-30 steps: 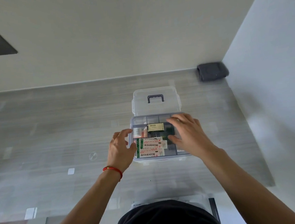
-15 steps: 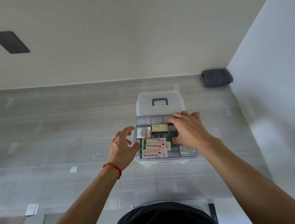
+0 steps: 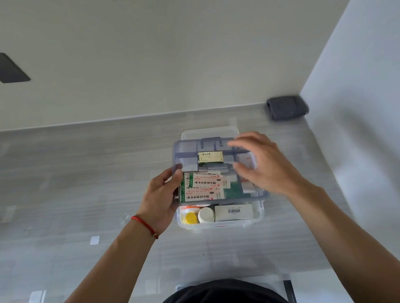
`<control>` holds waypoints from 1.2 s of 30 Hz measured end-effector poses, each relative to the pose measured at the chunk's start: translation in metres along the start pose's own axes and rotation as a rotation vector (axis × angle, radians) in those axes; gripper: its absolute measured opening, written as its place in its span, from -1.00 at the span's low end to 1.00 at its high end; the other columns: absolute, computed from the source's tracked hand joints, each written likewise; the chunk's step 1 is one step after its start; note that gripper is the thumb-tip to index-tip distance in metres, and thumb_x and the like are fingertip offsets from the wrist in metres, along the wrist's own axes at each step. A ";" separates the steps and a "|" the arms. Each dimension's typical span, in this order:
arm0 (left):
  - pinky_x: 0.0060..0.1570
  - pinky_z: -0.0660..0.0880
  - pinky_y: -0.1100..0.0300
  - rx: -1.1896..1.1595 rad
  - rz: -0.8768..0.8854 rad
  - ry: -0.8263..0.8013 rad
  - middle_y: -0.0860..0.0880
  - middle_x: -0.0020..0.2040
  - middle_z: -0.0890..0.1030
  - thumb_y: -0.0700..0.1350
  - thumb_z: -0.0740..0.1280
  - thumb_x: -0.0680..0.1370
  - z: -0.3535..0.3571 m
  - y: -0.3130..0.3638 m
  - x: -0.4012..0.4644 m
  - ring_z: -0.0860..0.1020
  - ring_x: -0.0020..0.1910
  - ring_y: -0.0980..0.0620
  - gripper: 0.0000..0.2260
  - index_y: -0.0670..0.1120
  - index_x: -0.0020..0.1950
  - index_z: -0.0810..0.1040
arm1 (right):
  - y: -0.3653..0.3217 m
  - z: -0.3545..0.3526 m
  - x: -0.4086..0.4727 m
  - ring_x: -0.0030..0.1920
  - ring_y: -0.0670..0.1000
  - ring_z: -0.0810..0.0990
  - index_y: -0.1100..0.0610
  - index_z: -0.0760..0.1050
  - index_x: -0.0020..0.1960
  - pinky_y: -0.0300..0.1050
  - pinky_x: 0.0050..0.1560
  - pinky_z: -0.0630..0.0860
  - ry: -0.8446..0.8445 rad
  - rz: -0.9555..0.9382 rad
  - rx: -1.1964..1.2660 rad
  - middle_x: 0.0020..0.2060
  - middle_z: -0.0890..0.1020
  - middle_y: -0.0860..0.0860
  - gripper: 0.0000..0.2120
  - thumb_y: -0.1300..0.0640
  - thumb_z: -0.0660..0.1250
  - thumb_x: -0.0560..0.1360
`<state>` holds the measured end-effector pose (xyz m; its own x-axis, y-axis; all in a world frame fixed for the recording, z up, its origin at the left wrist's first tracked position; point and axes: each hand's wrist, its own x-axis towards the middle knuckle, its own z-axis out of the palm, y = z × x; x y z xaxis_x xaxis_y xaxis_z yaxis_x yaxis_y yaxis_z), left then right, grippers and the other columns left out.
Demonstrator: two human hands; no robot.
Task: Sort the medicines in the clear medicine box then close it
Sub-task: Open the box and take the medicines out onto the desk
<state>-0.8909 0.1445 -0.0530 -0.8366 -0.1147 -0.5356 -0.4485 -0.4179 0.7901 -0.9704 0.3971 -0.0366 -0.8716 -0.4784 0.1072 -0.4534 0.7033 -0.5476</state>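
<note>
A clear medicine box (image 3: 257, 219) stands on the grey table, its lid (image 3: 207, 132) lying open behind it. Above the box I hold its greyish inner tray (image 3: 184, 150), lifted and shifted toward the far side. My left hand (image 3: 161, 198) grips the tray's left edge. My right hand (image 3: 264, 165) grips its right side, fingers curled over the rim. In the tray lie red-and-green plaster boxes (image 3: 203, 187) and a small yellowish box (image 3: 210, 157). Beneath, the box shows a yellow cap (image 3: 191, 218), a white cap (image 3: 206, 215) and a white carton (image 3: 233, 212).
A folded dark grey cloth (image 3: 286, 107) lies in the far right corner against the walls. A wall rises close along the table's right side. Small white paper bits (image 3: 94, 239) lie left of the box. A dark rectangle (image 3: 2, 67) sits on the back wall.
Both hands have lifted the inner tray out of the box and moved it away from me, uncovering the bottles and carton in the lower compartment.
</note>
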 end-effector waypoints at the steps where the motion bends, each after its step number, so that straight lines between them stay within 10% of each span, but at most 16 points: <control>1: 0.02 0.65 -0.09 -0.012 0.000 -0.008 -0.27 0.07 0.65 -0.16 0.23 0.66 -0.001 0.004 0.005 0.65 0.08 -0.20 -0.77 -0.18 0.28 0.54 | 0.005 0.000 0.001 0.34 -0.09 0.47 0.03 0.48 0.43 0.04 0.44 0.38 0.081 0.033 0.069 0.33 0.52 -0.07 -0.54 0.01 0.37 0.54; 6: 0.00 0.66 -0.11 -0.080 -0.028 -0.035 -0.28 0.05 0.66 -0.16 0.26 0.64 -0.003 0.025 0.044 0.67 0.07 -0.24 -0.80 -0.22 0.20 0.55 | 0.030 0.006 0.015 0.11 -0.04 0.61 0.07 0.44 0.46 -0.06 0.18 0.52 0.121 0.588 0.384 0.22 0.56 -0.14 -0.57 -0.03 0.27 0.63; 12: 0.20 0.57 -0.19 0.030 -0.089 -0.010 -0.29 0.11 0.62 -0.14 0.23 0.67 0.008 0.040 0.105 0.62 0.17 -0.28 -0.75 -0.25 0.28 0.50 | 0.041 0.031 0.046 -0.12 -0.07 0.77 -0.15 0.60 0.02 -0.17 -0.14 0.69 0.129 0.688 0.789 -0.11 0.75 -0.06 -0.64 0.31 0.24 0.63; 20: 0.16 0.60 -0.12 0.409 -0.143 0.124 -0.21 0.02 0.63 -0.22 0.20 0.67 0.028 0.056 0.168 0.64 0.08 -0.20 -0.82 -0.23 0.18 0.53 | 0.075 0.053 0.089 -0.03 0.11 0.74 0.08 0.68 0.12 0.19 0.04 0.69 0.138 0.818 0.698 -0.02 0.74 0.04 -0.68 0.35 0.21 0.61; 25: 0.20 0.58 -0.10 0.563 -0.211 0.168 -0.22 0.11 0.65 -0.20 0.22 0.62 0.035 0.047 0.182 0.61 0.18 -0.17 -0.77 -0.26 0.21 0.54 | 0.088 0.071 0.099 0.05 0.04 0.68 0.11 0.61 0.24 -0.12 -0.07 0.64 0.049 0.814 0.576 0.13 0.70 0.04 -0.70 0.34 0.23 0.62; 36: 0.18 0.56 -0.07 0.475 -0.280 0.105 -0.18 0.07 0.61 0.09 0.22 0.59 0.023 0.033 0.179 0.60 0.10 -0.15 -0.69 -0.11 0.17 0.50 | 0.112 0.075 0.095 0.10 0.17 0.68 0.21 0.57 0.25 0.18 0.23 0.61 -0.110 0.835 0.522 0.11 0.69 0.17 -0.72 0.38 0.27 0.58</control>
<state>-1.0629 0.1309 -0.1164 -0.6407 -0.1570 -0.7516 -0.7614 0.0039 0.6483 -1.0901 0.3908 -0.1503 -0.8401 0.0005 -0.5425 0.4604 0.5294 -0.7126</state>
